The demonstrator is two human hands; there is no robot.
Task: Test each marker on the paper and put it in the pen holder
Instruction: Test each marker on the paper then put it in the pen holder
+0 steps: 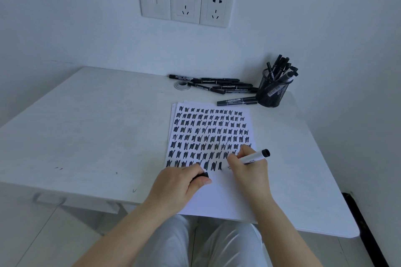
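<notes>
Left hand (180,182) rests on the paper (217,197), fingers curled round a black cap (204,175). Right hand (247,168) pinches the white marker (252,158) between thumb and fingers, tip at the sheet by the last scribble of the bottom row; tip itself hidden. Long axis slants, black rear end up and to the right, tip down-left. Advice: short light strokes in the blank gap, paper pinned. Loose markers (217,84) and mesh pen holder (272,93) lie at the worktop's (86,125) far right.
</notes>
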